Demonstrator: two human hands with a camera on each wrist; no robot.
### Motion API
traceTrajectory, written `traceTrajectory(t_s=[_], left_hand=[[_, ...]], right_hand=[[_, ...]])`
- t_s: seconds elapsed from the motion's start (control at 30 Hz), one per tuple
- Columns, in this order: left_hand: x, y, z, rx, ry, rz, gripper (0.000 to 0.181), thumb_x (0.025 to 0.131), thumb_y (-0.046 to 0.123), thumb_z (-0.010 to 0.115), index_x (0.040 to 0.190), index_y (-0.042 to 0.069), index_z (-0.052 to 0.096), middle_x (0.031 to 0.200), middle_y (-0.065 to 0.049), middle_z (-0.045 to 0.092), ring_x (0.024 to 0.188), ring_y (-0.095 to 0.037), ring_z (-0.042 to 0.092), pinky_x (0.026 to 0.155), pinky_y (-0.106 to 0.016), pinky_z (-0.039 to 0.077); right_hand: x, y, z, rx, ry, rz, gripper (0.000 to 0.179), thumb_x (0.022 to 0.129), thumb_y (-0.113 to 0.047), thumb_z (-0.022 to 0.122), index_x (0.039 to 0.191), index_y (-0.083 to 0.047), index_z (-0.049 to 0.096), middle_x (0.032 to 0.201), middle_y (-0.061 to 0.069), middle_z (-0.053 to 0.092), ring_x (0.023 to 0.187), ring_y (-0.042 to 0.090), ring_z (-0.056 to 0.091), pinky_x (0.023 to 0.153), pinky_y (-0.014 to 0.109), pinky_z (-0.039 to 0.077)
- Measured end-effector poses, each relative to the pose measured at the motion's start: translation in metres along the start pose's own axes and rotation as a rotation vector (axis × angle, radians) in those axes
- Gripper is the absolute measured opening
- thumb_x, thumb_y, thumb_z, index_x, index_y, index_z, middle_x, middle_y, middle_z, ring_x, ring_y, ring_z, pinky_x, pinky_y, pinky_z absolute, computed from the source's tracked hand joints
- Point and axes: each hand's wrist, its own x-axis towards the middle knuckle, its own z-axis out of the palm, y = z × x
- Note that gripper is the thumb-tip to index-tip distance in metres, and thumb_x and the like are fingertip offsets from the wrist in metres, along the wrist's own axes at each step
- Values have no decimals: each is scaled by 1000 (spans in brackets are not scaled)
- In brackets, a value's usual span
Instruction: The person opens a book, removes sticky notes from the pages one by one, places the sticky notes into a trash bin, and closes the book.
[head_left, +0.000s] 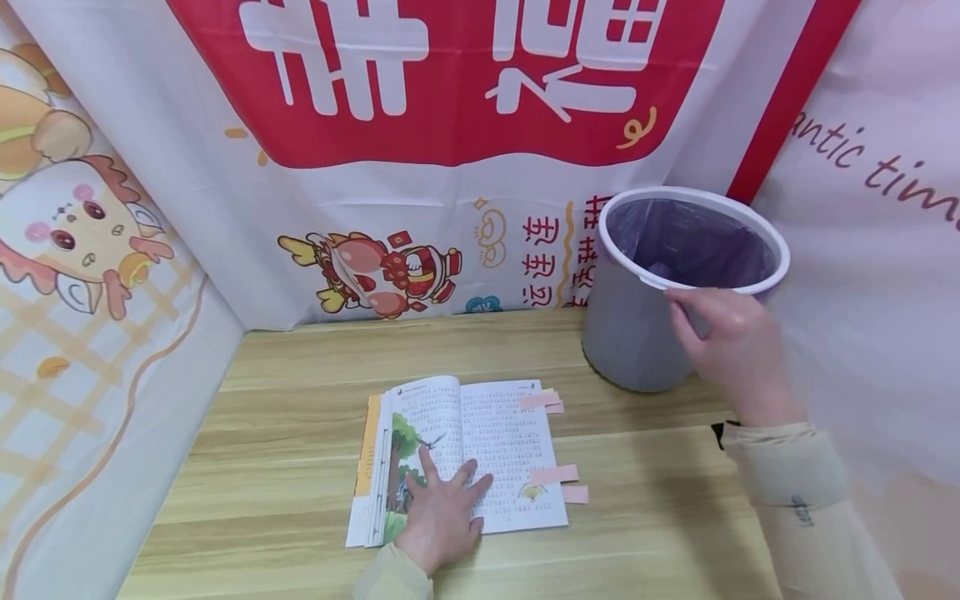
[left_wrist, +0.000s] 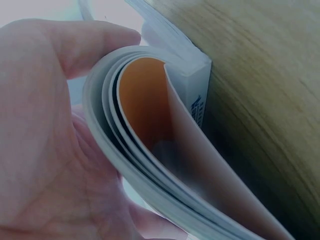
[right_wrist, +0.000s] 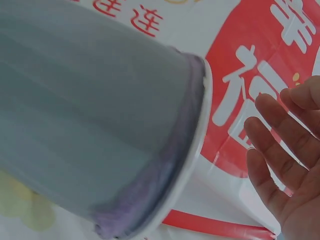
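An open book (head_left: 502, 450) lies on the wooden table, with pink sticky strips (head_left: 555, 475) along its right edge. My left hand (head_left: 442, 512) rests on its pages near the bottom of the fold, fingers spread. Close up in the left wrist view, the book's curved pages (left_wrist: 172, 202) bulge beside the palm. My right hand (head_left: 738, 346) hovers at the near rim of a grey bin (head_left: 633, 333), thumb and forefinger close together. In the right wrist view its fingers (right_wrist: 272, 140) are loosely extended beside the bin's white rim, and nothing shows between them.
A purplish liner bag (head_left: 720, 242) covers the inside of the bin, which stands at the table's back right. Printed cloths hang behind the table (head_left: 277, 467) and along both sides. A small black thing (head_left: 718, 435) lies by the right sleeve.
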Motion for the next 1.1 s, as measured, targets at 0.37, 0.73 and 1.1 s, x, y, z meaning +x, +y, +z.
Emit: traceTrajectory(t_s=[0.37,0.73,1.1], left_hand=[[2,0,1,19,-3,4,57,89,51,63,143,35,53,151,-1,45,125,-76,19,86,-85,31],[3,0,3,6,12,2,57,89,50,64,143,34,54,151,-1,46,124,-76,19,86,-85,30],[3,-1,4,-5,13,-1,57,89,49,64,143,34,53,151,-2,45,125,-76,18,86,-85,29]], right_hand=[[-46,-9,23,78,-23,42,20,82,-7,70,101,-6,77,93,10,75,83,33,69,77,45,52],[-93,-12,48,93,-164,71,25,78,-1,77,102,-6,76,95,10,75,83,29,71,75,45,57],[-145,-18,76,109,-216,110,24,74,-1,81,97,-4,76,92,13,74,80,31,72,67,46,59]])
